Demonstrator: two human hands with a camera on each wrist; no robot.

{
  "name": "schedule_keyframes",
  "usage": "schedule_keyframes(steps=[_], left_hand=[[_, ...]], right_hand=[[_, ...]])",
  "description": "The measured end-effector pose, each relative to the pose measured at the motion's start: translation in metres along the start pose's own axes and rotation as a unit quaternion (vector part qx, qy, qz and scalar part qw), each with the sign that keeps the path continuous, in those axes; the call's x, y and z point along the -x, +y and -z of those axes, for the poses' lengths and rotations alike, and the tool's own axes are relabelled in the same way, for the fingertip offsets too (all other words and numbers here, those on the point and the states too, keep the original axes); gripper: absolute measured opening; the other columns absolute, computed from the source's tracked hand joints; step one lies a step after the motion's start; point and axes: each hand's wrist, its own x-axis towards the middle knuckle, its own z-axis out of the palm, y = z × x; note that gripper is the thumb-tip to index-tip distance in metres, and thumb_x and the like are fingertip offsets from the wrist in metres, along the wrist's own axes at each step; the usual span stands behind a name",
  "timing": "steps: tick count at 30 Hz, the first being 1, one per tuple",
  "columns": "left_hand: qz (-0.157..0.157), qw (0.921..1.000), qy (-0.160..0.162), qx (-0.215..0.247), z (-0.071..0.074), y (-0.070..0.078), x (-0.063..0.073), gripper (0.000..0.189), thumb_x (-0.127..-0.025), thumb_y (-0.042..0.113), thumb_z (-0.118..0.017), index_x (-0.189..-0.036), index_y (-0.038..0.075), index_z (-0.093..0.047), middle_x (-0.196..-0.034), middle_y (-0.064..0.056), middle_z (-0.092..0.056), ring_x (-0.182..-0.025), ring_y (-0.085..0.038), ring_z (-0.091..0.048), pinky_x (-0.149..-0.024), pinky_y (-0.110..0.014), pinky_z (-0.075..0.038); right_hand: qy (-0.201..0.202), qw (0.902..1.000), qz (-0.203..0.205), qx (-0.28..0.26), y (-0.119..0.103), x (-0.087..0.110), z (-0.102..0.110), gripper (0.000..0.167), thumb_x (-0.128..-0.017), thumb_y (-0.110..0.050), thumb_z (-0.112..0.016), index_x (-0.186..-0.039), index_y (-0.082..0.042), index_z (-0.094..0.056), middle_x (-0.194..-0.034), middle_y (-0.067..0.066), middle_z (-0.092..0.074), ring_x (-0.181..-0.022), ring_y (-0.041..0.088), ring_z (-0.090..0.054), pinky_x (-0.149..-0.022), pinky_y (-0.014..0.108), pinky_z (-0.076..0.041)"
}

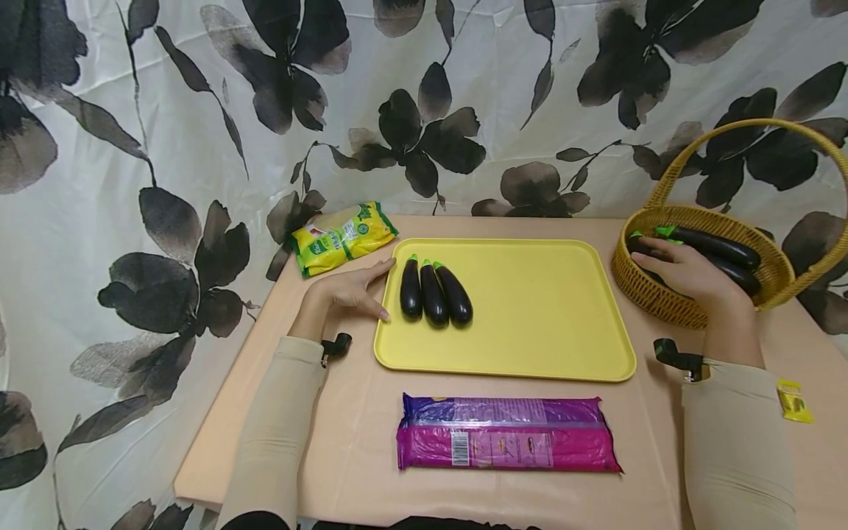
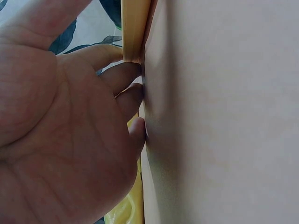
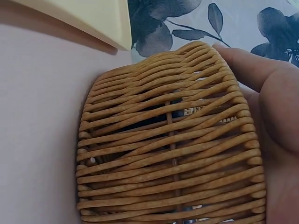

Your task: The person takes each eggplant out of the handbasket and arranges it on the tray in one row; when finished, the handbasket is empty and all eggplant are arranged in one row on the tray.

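Three small dark purple eggplants (image 1: pixel 433 294) with green stem ends lie side by side on the left of a yellow tray (image 1: pixel 530 313). My left hand (image 1: pixel 351 291) touches the tray's left edge, its thumb and fingers spread apart along the rim. In the left wrist view, the fingers (image 2: pixel 126 74) meet the tray edge low by the tabletop. My right hand (image 1: pixel 692 276) reaches over the near rim of a wicker basket (image 1: pixel 669 303), its fingers at an eggplant inside. More eggplants (image 1: pixel 715 246) lie beside that hand. The basket wall hides its fingers in the right wrist view.
A yellow-green packet (image 1: pixel 344 237) lies behind the tray's left corner. A long purple-pink package (image 1: pixel 510 434) lies in front of the tray. A small yellow sachet (image 1: pixel 793 401) is beside my right sleeve. The basket's tall handle (image 1: pixel 748 124) arches above it; floral cloth (image 1: pixel 411 140) hangs behind.
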Motion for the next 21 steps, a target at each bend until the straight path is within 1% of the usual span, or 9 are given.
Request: schedule_keyframes(steps=[5, 9, 12, 16, 18, 21], left_hand=[[0.002, 1.0000, 0.000, 0.002, 0.0002, 0.0005, -0.0001, 0.140, -0.065, 0.047, -0.098, -0.169, 0.028, -0.007, -0.177, 0.005, -0.002, -0.164, -0.022, 0.005, -0.132, -0.054, 0.000], [0.000, 1.0000, 0.000, -0.002, 0.0002, -0.0007, 0.0003, 0.139, -0.066, 0.047, -0.098, -0.169, 0.029, -0.007, -0.177, 0.004, -0.002, -0.164, -0.023, 0.005, -0.132, -0.054, 0.000], [-0.003, 1.0000, 0.001, -0.004, -0.0003, -0.0014, 0.0004, 0.138, -0.066, 0.048, -0.098, -0.169, 0.028, -0.008, -0.177, 0.005, -0.003, -0.164, -0.022, 0.005, -0.132, -0.053, -0.001], [-0.005, 1.0000, 0.002, -0.006, -0.0008, -0.0022, -0.0001, 0.138, -0.066, 0.049, -0.097, -0.169, 0.027, -0.008, -0.177, 0.006, -0.004, -0.163, -0.020, 0.004, -0.133, -0.052, -0.001], [-0.005, 1.0000, 0.002, -0.006, -0.0009, -0.0023, -0.0002, 0.138, -0.066, 0.049, -0.097, -0.169, 0.027, -0.008, -0.177, 0.006, -0.004, -0.163, -0.020, 0.004, -0.133, -0.051, -0.002], [-0.004, 1.0000, 0.002, -0.004, -0.0008, -0.0024, -0.0006, 0.138, -0.066, 0.049, -0.097, -0.169, 0.028, -0.008, -0.177, 0.005, -0.003, -0.164, -0.021, 0.004, -0.133, -0.053, -0.001]], right_hand=[[0.001, 0.9999, 0.009, 0.005, 0.0000, 0.0012, 0.0001, 0.093, -0.102, -0.069, -0.041, -0.168, -0.010, -0.011, -0.167, 0.036, -0.014, -0.151, 0.062, -0.012, -0.114, 0.082, -0.017], [-0.004, 0.9999, 0.012, 0.009, 0.0001, 0.0016, 0.0007, 0.094, -0.103, -0.068, -0.041, -0.167, -0.008, -0.008, -0.164, 0.040, -0.019, -0.148, 0.062, -0.018, -0.114, 0.081, -0.020], [-0.016, 0.9998, -0.002, 0.008, 0.0010, 0.0014, 0.0013, 0.098, -0.102, -0.071, -0.039, -0.167, -0.006, -0.005, -0.165, 0.040, -0.012, -0.150, 0.063, -0.012, -0.114, 0.082, -0.018], [-0.033, 0.9992, -0.021, -0.013, 0.0028, 0.0008, 0.0008, 0.102, -0.100, -0.075, -0.036, -0.167, -0.006, -0.001, -0.168, 0.036, 0.004, -0.153, 0.061, 0.002, -0.115, 0.082, -0.013], [-0.032, 0.9989, -0.021, -0.028, 0.0037, 0.0002, -0.0001, 0.101, -0.100, -0.074, -0.036, -0.167, -0.007, -0.001, -0.169, 0.034, 0.006, -0.154, 0.059, 0.004, -0.116, 0.081, -0.012], [-0.024, 0.9986, -0.013, -0.046, 0.0050, -0.0006, -0.0010, 0.094, -0.103, -0.068, -0.038, -0.167, -0.009, -0.004, -0.170, 0.032, 0.005, -0.155, 0.057, 0.004, -0.118, 0.079, -0.011]])
